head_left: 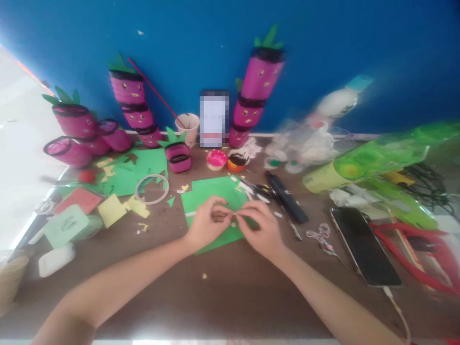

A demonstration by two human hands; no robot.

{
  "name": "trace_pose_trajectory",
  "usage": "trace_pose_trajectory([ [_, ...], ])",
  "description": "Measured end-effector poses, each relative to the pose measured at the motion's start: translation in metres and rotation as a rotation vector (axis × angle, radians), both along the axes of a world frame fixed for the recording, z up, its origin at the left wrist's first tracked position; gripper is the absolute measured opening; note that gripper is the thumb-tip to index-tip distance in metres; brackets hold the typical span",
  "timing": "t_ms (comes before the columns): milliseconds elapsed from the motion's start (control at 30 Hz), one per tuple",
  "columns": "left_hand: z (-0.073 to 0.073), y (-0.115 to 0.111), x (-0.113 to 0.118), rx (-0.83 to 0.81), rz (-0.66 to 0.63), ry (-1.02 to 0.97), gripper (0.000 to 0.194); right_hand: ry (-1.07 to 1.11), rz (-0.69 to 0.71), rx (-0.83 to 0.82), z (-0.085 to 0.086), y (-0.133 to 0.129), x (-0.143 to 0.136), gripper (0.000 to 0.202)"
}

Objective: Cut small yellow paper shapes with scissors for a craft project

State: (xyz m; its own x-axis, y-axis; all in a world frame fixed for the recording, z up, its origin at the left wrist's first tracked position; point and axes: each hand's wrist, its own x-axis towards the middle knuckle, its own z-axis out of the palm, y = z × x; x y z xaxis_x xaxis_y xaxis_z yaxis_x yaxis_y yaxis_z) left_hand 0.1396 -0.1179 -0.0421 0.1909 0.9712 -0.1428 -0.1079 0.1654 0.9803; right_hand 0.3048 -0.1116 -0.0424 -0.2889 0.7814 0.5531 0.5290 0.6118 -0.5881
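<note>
Above a green paper sheet (pixel 201 189) on the brown table, my two hands meet at the fingertips. My left hand (pixel 212 221) is closed, thumb and fingers pinched together. Opposite it, my right hand (pixel 260 227) is pinched in the same way, its fingertips touching or nearly touching the left ones. Whatever lies between the fingers is too small and blurred to name. White strips (pixel 246 184) and scissors (pixel 262 191) lie just beyond my right hand. A small purple cup with green paper leaves (pixel 178 163) stands behind my left hand.
Stacked purple cups with faces (pixel 247 113) stand along the blue wall, around a propped phone (pixel 214 117). Paint bowls (pixel 216 159) sit in front. At left lie a tape ring (pixel 151 189) and yellow paper (pixel 113 211); at right, a black glue gun (pixel 287 199) and a phone (pixel 364 247).
</note>
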Motion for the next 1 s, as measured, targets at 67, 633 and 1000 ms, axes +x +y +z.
trace_pose_trajectory([
  [67, -0.002, 0.0, 0.0, 0.009, -0.005, 0.012, 0.025, 0.008, 0.003, 0.01, 0.0, 0.0, 0.0, 0.015],
  [633, 0.005, 0.0, -0.003, 0.206, -0.136, 0.201, 0.014, -0.396, -0.008, 0.437, 0.01, -0.011, 0.009, 0.018],
  [1000, 0.006, 0.0, -0.002, 0.172, -0.077, 0.165, 0.009, -0.255, -0.023, 0.259, 0.005, -0.011, 0.005, 0.022],
])
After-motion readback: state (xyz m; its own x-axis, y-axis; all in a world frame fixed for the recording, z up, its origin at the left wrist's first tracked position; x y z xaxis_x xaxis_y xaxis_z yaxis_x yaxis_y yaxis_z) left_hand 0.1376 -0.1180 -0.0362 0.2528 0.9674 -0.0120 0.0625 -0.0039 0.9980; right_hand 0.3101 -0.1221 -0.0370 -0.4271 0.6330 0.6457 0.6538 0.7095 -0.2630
